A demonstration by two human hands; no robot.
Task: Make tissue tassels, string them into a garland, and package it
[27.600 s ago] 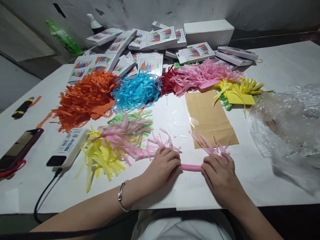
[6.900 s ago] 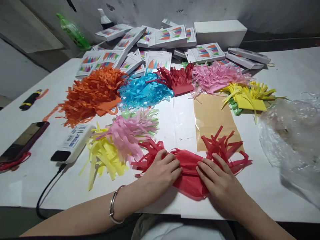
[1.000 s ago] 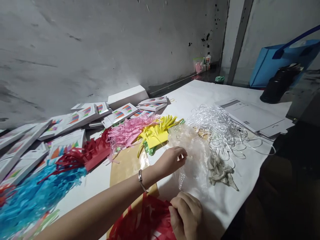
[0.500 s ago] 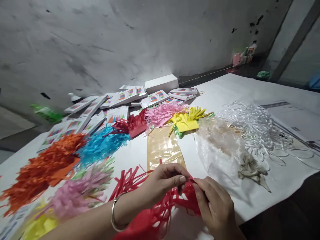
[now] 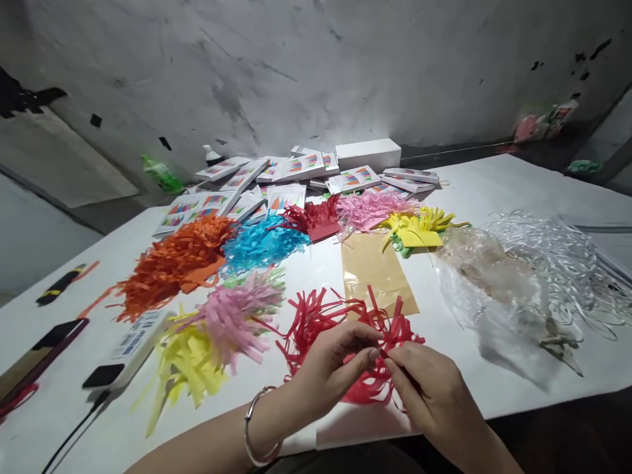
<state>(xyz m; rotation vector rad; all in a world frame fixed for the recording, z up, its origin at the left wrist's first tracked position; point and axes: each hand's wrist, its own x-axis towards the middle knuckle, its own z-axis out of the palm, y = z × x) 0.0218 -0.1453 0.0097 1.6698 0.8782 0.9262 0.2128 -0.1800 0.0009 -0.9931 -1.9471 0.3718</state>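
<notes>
Both hands, left hand [image 5: 330, 361] and right hand [image 5: 425, 392], pinched shut on red fringed tissue [image 5: 345, 322] just above worktop [image 5: 494, 191] near edge; likely light, limp, tear-prone, best gripped at gathered middle.

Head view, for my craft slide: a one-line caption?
Both hands, left hand and right hand, pinch a red fringed tissue-paper tassel above the white table.

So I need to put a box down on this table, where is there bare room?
Bare white table lies at the far right, behind the clear plastic bag. A smaller patch sits at the near left, between the power strip and the table edge. The middle is crowded: fringed paper piles, brown sheet, both hands on the red fringe.
</notes>
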